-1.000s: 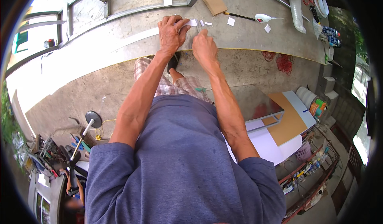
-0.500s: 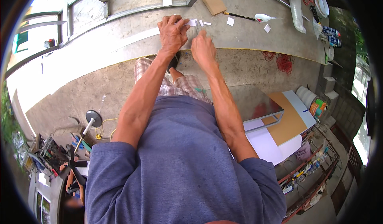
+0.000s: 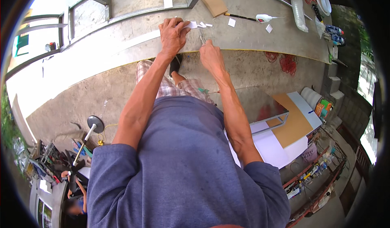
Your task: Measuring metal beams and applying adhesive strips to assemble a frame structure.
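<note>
A long white strip (image 3: 145, 37) lies along the metal-topped workbench (image 3: 239, 37). My left hand (image 3: 173, 36) presses down on it with bent fingers, close to its right end. Just beyond that end are several small white cut pieces (image 3: 202, 25). In my right hand (image 3: 212, 56), closed in a fist near the bench's front edge, is a slim metal cutter knife (image 3: 201, 34). Its blade points away from me, toward the strip's end, and its handle is mostly hidden by the fingers.
A metal frame (image 3: 146, 11) stands along the bench's far side. Rightward lie a brown board (image 3: 213, 2), a pencil (image 3: 240, 17), a white glue bottle (image 3: 263, 18) and spray cans (image 3: 336, 35). Red cord (image 3: 288, 64) is on the floor. Another person (image 3: 75, 205) is at lower left.
My right hand has pulled back toward me with the cutter knife, away from the strip's end. The small white pieces have shifted slightly. My left hand stays on the strip.
</note>
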The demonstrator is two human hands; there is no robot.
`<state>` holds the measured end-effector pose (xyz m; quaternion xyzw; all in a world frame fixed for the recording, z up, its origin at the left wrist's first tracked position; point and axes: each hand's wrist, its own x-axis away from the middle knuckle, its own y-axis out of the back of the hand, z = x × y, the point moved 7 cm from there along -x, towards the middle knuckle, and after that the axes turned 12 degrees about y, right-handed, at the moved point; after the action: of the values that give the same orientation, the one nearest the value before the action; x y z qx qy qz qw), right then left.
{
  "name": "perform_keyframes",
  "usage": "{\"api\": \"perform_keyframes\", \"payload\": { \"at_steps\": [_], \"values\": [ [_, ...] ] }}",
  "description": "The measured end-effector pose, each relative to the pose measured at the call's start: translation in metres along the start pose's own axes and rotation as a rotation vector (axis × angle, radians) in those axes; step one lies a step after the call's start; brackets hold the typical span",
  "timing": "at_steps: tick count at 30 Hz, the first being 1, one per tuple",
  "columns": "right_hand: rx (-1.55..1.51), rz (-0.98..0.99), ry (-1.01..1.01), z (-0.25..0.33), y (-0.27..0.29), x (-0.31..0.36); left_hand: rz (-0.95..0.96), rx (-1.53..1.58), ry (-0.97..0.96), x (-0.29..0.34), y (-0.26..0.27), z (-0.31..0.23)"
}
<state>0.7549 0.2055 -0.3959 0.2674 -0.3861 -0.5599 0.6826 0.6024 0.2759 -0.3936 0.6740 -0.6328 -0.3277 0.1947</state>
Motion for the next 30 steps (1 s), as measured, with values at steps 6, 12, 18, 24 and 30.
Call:
{"api": "perform_keyframes", "payload": {
  "at_steps": [6,12,18,24,30],
  "values": [
    [-0.307,-0.228,-0.037,-0.007,0.021,0.002,0.031,-0.011,-0.048,0.003,0.010,-0.003],
    [-0.119,-0.162,-0.002,-0.004,0.016,-0.007,0.007,-0.052,-0.059,0.007,0.019,0.000],
    [-0.048,-0.153,-0.004,-0.003,0.007,-0.015,0.005,-0.014,-0.035,0.006,0.016,0.004],
    [0.003,-0.058,-0.010,0.013,0.000,-0.015,0.003,-0.085,-0.050,0.006,0.015,0.002],
    [0.066,-0.054,-0.001,0.016,-0.001,-0.016,0.015,-0.094,-0.038,0.006,0.014,0.001]
  ]
}}
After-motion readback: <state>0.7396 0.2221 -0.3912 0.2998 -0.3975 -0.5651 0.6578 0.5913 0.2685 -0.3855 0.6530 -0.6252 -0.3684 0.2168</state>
